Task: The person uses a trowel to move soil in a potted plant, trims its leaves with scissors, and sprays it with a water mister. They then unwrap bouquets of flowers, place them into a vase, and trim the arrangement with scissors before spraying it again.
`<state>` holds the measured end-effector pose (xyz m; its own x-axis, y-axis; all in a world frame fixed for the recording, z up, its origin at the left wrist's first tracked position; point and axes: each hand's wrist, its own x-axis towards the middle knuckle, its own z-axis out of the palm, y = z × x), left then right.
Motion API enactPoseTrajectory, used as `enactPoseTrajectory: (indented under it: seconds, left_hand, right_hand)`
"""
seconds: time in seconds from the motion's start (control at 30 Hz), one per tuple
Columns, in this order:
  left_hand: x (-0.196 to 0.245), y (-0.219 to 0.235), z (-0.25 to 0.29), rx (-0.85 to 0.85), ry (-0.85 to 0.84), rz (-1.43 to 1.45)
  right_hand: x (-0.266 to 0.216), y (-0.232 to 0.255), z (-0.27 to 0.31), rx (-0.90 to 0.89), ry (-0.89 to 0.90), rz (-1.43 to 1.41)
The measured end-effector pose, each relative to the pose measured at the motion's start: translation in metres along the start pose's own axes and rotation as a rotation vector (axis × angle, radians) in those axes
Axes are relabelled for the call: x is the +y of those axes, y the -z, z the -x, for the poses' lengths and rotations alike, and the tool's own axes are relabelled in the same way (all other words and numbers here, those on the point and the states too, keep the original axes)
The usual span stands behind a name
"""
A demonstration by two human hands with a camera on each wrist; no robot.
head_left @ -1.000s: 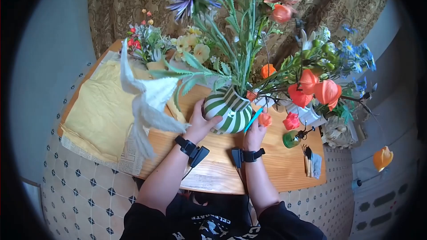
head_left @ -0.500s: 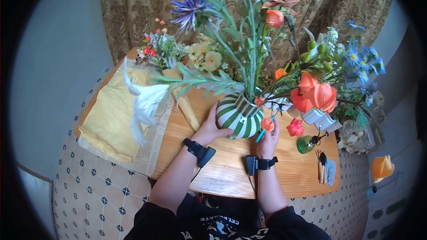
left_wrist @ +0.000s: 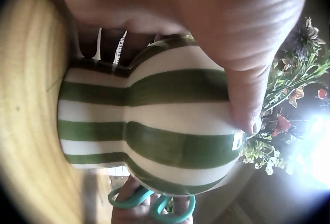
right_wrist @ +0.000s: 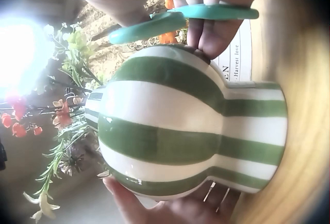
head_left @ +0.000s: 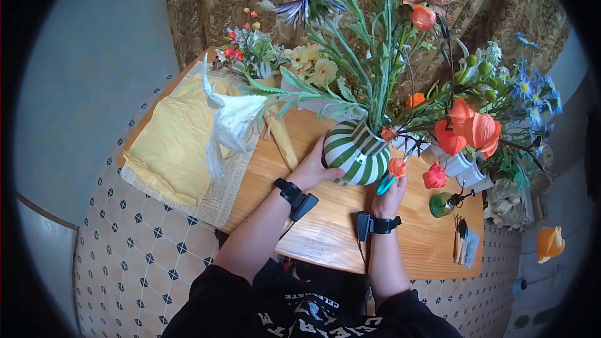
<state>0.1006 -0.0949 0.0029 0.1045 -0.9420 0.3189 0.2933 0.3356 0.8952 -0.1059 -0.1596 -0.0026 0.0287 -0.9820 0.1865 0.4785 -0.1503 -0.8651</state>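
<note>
A round vase with green and white stripes (head_left: 355, 158) stands on the wooden table, full of tall artificial flowers. My left hand (head_left: 315, 170) grips its left side, thumb across the front of the belly and fingers around behind. On the other side, my right hand (head_left: 389, 200) holds scissors with teal handles (right_wrist: 221, 12). Its fingertips reach the vase's belly in the right wrist view. The scissors' blades are hidden by the hand. An orange lantern-shaped bloom (head_left: 397, 167) hangs in front of that hand. To the left droops a fuzzy white flower (head_left: 235, 122) on a green stem.
Yellow paper (head_left: 172, 141) lies over newspaper on the left. Behind are bunches of cream flowers (head_left: 324, 72) and blue flowers (head_left: 535, 97). A green glass sprayer (head_left: 441, 204) and small tools (head_left: 462, 244) lie right. An orange tulip-like bloom (head_left: 550, 244) hangs past the table's right edge.
The whole scene has shifted right in the head view. Both hands stay at the vase. The scissors have turned in my right hand, so their handle loops now show more.
</note>
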Motion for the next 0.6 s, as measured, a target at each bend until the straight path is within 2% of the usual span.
enactPoseTrajectory:
  seconds: [0.23,0.3,0.33,0.43,0.57,0.6]
  left_hand:
    - [0.001,0.001,0.001,-0.019,-0.033,0.031]
    - [0.005,0.003,0.0,0.012,0.056,0.166]
    - [0.007,0.005,0.002,0.032,0.098,0.234]
    - [0.003,0.005,0.002,0.048,0.06,0.115]
    - [0.005,0.003,0.001,0.073,0.092,0.121]
    - [0.007,0.002,0.001,0.078,0.102,0.13]
  right_hand:
    - [-0.005,0.001,0.002,0.011,-0.052,0.063]
    - [-0.009,-0.005,0.003,0.027,-0.048,0.052]
    - [-0.015,-0.004,0.007,-0.024,-0.046,0.036]
    - [-0.018,-0.002,0.005,-0.005,-0.071,-0.082]
    - [-0.03,0.006,0.01,0.009,-0.13,-0.188]
    - [-0.036,0.01,0.019,0.024,-0.141,-0.131]
